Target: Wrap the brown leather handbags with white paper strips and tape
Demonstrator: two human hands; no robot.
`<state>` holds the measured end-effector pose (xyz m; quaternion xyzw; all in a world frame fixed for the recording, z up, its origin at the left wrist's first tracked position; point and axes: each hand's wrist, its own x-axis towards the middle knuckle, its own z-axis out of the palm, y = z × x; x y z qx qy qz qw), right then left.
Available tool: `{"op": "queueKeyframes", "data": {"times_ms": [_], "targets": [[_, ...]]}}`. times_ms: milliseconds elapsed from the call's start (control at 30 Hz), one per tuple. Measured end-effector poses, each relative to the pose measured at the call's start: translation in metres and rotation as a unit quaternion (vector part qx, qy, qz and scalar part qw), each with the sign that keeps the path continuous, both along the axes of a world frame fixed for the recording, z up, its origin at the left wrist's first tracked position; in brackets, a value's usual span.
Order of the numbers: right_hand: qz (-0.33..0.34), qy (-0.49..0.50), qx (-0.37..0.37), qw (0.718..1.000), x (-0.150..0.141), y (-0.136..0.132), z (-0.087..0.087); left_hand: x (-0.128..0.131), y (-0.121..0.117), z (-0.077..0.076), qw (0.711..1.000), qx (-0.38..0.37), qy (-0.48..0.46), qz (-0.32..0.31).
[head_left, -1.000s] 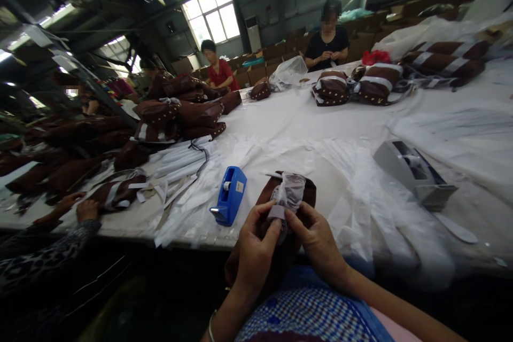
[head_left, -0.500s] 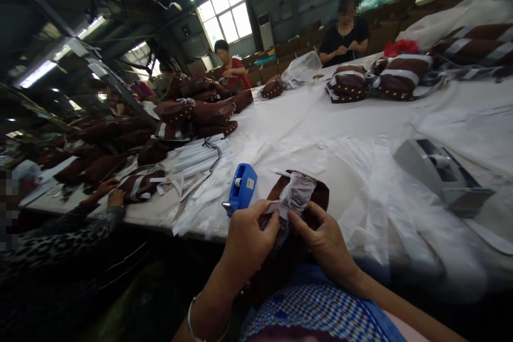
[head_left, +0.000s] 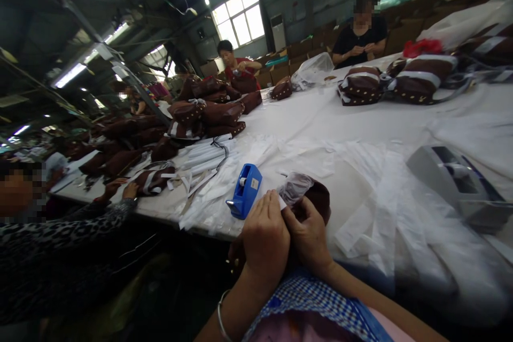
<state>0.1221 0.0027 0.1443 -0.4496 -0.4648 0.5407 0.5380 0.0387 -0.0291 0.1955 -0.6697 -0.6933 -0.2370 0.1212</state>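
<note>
A dark brown bag (head_left: 321,200) lies at the table's near edge against my body, with crumpled clear plastic wrap (head_left: 295,186) over its upper part. My left hand (head_left: 266,235) bends over the wrap, its fingers pressed together, hiding what lies beneath. Thumb and fingers of my right hand (head_left: 309,230) pinch the wrap from the other side. Between the two hands shows a small white piece (head_left: 282,202), perhaps paper or a strip. Just left of the bag stands a blue tape dispenser (head_left: 245,192).
White plastic sheets (head_left: 372,214) spread to the right, near a grey tape dispenser (head_left: 460,187). Brown studded bags (head_left: 216,112) are heaped at left; others (head_left: 425,77) sit at back right. A co-worker's hands (head_left: 120,189) handle a bag at left. Two people work across the table.
My left hand has turned over and its fingers now cover the wrap and white piece. My hands have drawn closer together. The view has shifted slightly left.
</note>
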Motion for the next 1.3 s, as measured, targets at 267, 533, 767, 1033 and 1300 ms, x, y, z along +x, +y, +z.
{"op": "queueKeyframes", "data": {"times_ms": [267,533,767,1033,1300], "targets": [[0.021,0.031,0.003,0.999,0.003,0.007,-0.002,0.006,0.004,-0.017,0.999,-0.012,-0.029,-0.013],[0.047,0.012,0.01,0.999,0.014,0.01,-0.001,0.001,0.006,-0.023,0.998,-0.031,-0.033,-0.036],[0.115,0.042,-0.039,0.992,0.03,0.024,-0.003,-0.049,0.023,0.019,0.923,-0.177,-0.313,-0.135],[0.172,0.021,0.009,0.985,0.032,0.044,0.007,-0.063,0.048,0.015,0.826,-0.263,-0.464,-0.18],[0.154,-0.043,0.068,0.985,0.031,0.056,0.002,-0.047,0.056,-0.005,0.838,-0.204,-0.492,-0.116]]}}
